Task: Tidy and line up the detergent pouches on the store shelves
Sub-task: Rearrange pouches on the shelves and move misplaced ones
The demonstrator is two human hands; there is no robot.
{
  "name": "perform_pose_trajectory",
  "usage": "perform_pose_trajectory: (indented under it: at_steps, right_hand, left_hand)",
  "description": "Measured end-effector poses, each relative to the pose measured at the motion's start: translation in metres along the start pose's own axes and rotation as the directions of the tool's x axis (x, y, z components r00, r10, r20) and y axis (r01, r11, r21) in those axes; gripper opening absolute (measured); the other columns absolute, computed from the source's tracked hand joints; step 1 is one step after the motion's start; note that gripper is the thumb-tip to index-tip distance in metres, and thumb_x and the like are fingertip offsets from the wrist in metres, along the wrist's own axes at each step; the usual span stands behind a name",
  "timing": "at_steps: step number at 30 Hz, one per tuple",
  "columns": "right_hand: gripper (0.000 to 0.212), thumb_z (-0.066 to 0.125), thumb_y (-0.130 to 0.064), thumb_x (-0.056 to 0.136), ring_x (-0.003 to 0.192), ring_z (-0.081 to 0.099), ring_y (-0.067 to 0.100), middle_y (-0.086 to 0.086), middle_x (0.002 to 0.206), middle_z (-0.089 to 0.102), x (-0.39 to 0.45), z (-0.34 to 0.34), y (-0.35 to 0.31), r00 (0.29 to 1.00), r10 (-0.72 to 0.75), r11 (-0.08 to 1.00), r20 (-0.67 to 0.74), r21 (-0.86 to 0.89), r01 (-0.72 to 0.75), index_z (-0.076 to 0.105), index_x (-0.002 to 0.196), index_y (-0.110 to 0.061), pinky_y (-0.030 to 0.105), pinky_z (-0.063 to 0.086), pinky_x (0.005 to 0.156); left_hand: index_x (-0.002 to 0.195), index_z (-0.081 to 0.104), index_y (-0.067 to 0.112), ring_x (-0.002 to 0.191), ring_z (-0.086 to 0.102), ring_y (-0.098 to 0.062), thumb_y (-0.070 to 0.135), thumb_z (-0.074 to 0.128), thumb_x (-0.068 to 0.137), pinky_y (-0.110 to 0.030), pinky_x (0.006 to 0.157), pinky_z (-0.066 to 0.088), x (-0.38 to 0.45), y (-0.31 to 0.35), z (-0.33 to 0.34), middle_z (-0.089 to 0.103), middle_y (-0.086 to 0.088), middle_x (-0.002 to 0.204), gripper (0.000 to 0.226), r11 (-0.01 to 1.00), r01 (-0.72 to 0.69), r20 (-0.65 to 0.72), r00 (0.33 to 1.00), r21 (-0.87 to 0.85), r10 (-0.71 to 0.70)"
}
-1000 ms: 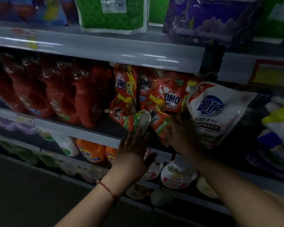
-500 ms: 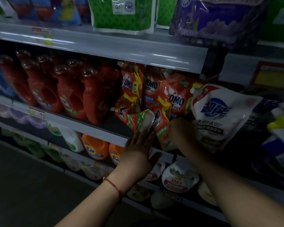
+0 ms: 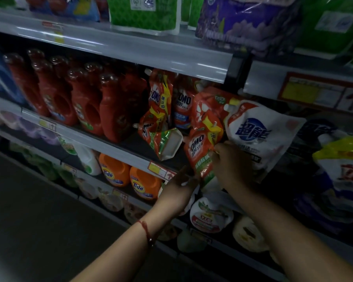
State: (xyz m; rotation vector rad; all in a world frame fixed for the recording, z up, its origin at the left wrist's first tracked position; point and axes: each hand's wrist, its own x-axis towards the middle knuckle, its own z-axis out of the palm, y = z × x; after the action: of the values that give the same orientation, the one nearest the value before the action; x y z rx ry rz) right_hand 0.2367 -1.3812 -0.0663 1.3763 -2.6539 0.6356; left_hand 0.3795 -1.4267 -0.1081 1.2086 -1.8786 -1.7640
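Note:
Several red OMO detergent pouches crowd the middle shelf [image 3: 102,142]. My right hand [image 3: 231,165] pinches the right edge of the front red OMO pouch [image 3: 200,145], which leans forward over the shelf edge. My left hand [image 3: 178,187] is just below it, fingers reaching up to touch the pouch's bottom edge. A smaller OMO pouch [image 3: 165,144] lies toppled to the left, its white base facing out, with no hand on it. More OMO pouches [image 3: 161,98] stand behind. A white pouch with a blue logo [image 3: 259,137] leans behind my right hand.
Red detergent bottles [image 3: 86,102] fill the shelf's left part. Orange Tide bottles [image 3: 115,171] and round white pouches [image 3: 211,216] sit on the shelves below. Green packs [image 3: 143,15] and a purple pack [image 3: 247,23] stand above. A white and yellow bottle [image 3: 342,165] is at right.
My left hand left the toppled small pouch and dropped down-right to the bottom of the front OMO pouch. My right hand has pulled that pouch forward. The camera moved closer.

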Motion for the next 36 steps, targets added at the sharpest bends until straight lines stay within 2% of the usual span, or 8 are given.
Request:
perform_pose_trajectory:
  at_steps: [6,10,16,21,24,27,31,36]
  right_hand:
    - [0.021,0.050,-0.028,0.099,0.100,0.056,0.021,0.002,0.115,0.057,-0.040,-0.034,0.012,0.995,-0.084,0.996,0.051,0.020,0.083,0.066,0.102,-0.016,0.025,0.037,0.076]
    - [0.018,0.051,-0.027,0.095,0.087,0.056,0.019,-0.004,0.099,0.055,-0.066,-0.047,0.016,0.978,-0.194,0.978,0.071,0.094,0.187,0.065,0.089,-0.016,0.028,0.042,0.067]
    - [0.021,0.058,-0.031,0.089,0.089,0.054,0.018,-0.005,0.088,0.059,-0.084,-0.053,0.032,0.963,-0.267,0.958,-0.018,0.100,0.268,0.073,0.083,-0.017,0.029,0.044,0.073]
    - [0.024,0.054,-0.033,0.097,0.082,0.058,0.001,-0.011,0.087,0.062,-0.085,-0.057,0.041,0.988,-0.140,0.877,0.064,0.471,0.094,0.072,0.086,-0.022,0.019,0.045,0.071]
    - [0.015,0.058,-0.032,0.095,0.090,0.064,0.003,-0.012,0.096,0.070,-0.078,-0.054,0.045,0.987,-0.096,0.866,0.128,0.499,0.019,0.069,0.101,-0.024,0.027,0.052,0.078]
    - [0.040,0.055,-0.046,0.094,0.112,0.060,0.009,-0.010,0.122,0.065,-0.068,-0.048,0.044,0.971,-0.042,0.901,0.234,0.428,-0.064,0.060,0.128,-0.025,0.031,0.050,0.093]
    - [0.034,0.055,-0.050,0.094,0.093,0.066,0.005,-0.012,0.101,0.071,-0.061,-0.044,0.038,0.956,-0.089,0.877,0.280,0.476,-0.058,0.069,0.111,-0.025,0.025,0.052,0.080]
    - [0.016,0.063,-0.033,0.092,0.083,0.072,0.011,-0.006,0.085,0.076,-0.052,-0.038,0.039,0.942,-0.038,0.648,0.332,0.726,-0.230,0.076,0.090,-0.025,0.037,0.058,0.082]
  left_hand:
    - [0.112,0.065,0.023,0.096,0.073,-0.026,0.059,0.054,0.093,-0.043,0.088,0.059,-0.015,0.014,0.031,0.077,-0.005,0.097,0.042,0.797,0.311,0.255,0.945,-0.517,-0.203]
    - [0.123,0.066,0.018,0.094,0.072,-0.030,0.054,0.057,0.094,-0.042,0.071,0.061,-0.023,0.011,0.056,0.073,-0.017,0.109,0.047,0.672,0.364,0.288,0.930,-0.646,-0.227]
    - [0.132,0.059,0.020,0.095,0.070,-0.027,0.030,0.059,0.098,-0.038,0.064,0.059,-0.031,0.001,0.070,0.068,-0.015,0.123,0.036,0.588,0.175,0.175,0.983,-0.790,-0.058]
    - [0.130,0.060,0.017,0.106,0.068,-0.029,0.025,0.067,0.090,-0.044,0.071,0.059,-0.030,-0.005,0.075,0.072,-0.009,0.119,0.041,0.553,0.080,0.067,0.997,-0.829,-0.043]
    - [0.127,0.061,0.016,0.112,0.066,-0.029,0.017,0.066,0.092,-0.045,0.074,0.060,-0.030,-0.011,0.075,0.070,-0.008,0.123,0.035,0.562,0.027,0.014,1.000,-0.826,-0.028]
    - [0.125,0.062,0.016,0.111,0.068,-0.026,0.015,0.065,0.093,-0.050,0.081,0.060,-0.033,-0.017,0.075,0.072,-0.004,0.120,0.032,0.626,-0.039,-0.034,0.999,-0.779,0.020]
    - [0.125,0.062,0.018,0.109,0.069,-0.023,0.017,0.065,0.094,-0.051,0.092,0.056,-0.035,-0.023,0.069,0.072,-0.002,0.118,0.031,0.740,-0.128,-0.061,0.991,-0.661,0.117]
    - [0.116,0.063,0.024,0.105,0.070,-0.018,0.014,0.069,0.091,-0.031,0.082,0.059,-0.034,-0.030,0.054,0.074,0.004,0.112,0.027,0.831,-0.242,-0.135,0.970,-0.500,0.201]
